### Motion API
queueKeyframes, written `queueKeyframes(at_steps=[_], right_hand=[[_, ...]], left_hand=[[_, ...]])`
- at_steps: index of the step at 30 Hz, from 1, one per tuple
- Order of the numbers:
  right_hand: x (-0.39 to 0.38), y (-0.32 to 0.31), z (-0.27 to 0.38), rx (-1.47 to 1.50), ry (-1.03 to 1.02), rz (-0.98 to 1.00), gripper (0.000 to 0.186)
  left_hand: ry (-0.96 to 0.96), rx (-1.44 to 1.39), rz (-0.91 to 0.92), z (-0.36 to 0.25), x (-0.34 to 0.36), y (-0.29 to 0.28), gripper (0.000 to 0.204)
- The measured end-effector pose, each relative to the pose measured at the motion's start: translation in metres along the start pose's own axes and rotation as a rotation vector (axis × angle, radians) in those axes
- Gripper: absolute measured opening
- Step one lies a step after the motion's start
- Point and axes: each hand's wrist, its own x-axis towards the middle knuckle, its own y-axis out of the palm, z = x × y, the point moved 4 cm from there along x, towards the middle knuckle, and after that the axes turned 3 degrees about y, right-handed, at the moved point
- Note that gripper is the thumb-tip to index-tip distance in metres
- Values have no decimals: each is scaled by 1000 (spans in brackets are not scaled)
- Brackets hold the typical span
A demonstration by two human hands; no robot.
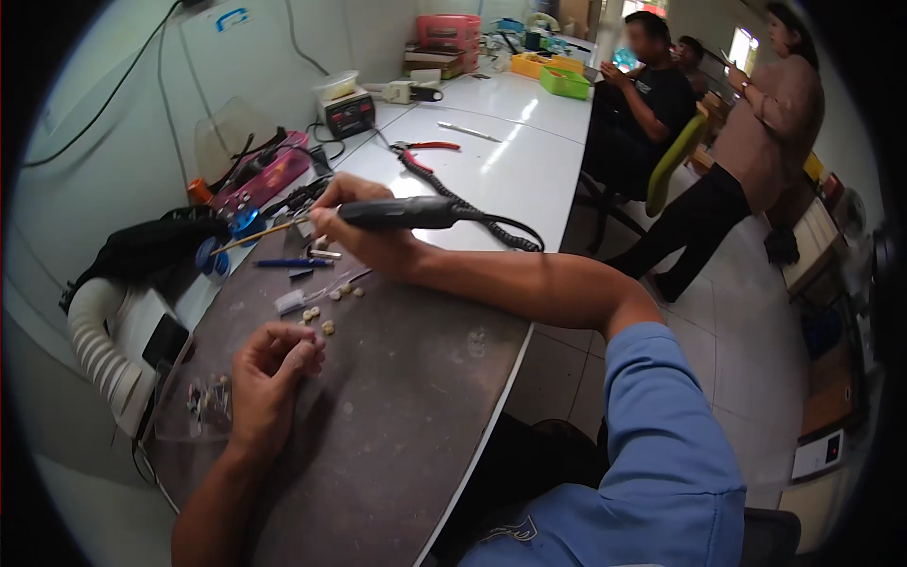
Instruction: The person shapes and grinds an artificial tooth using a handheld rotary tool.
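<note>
My right hand is closed round the front of a black rotary handpiece, which lies level above my forearm. A thin brown stick slants leftward from beside those fingertips; whether they touch it I cannot tell. My left hand hovers over the dark mat with thumb and fingers pinched together; anything between them is too small to make out. Just beyond it lie several small cream tooth-like pieces and a white-headed brush. A blue pen rests farther back.
A coiled cord runs back toward a control box. Red-handled pliers lie on the white table. At left are a ribbed hose, a clear tray of small bits and a pink basket. People are at the right.
</note>
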Motion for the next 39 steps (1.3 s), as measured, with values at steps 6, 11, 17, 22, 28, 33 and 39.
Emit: queueKeyframes(at_steps=[6, 11, 17, 22, 28, 33, 39], right_hand=[[-23, -43, 48, 436, 600, 100, 28], [-88, -81, 56, 337, 807, 113, 26], [-114, -93, 74, -215, 545, 67, 34], [-120, -81, 77, -626, 515, -10, 45], [-125, -79, 94, -675, 526, -95, 47], [-125, -78, 77, -679, 419, -126, 50], [-121, -85, 72, -633, 509, -142, 48]], left_hand=[[85, 144, 67, -7, 12, 8, 11], [125, 152, 91, 5, 10, 0, 10], [122, 270, 123, -1, 8, 18, 10], [125, 314, 93, 2, 6, 14, 10], [184, 261, 97, 2, 10, 15, 12], [160, 285, 87, 5, 7, 11, 11], [194, 407, 88, -2, 8, 16, 11]])
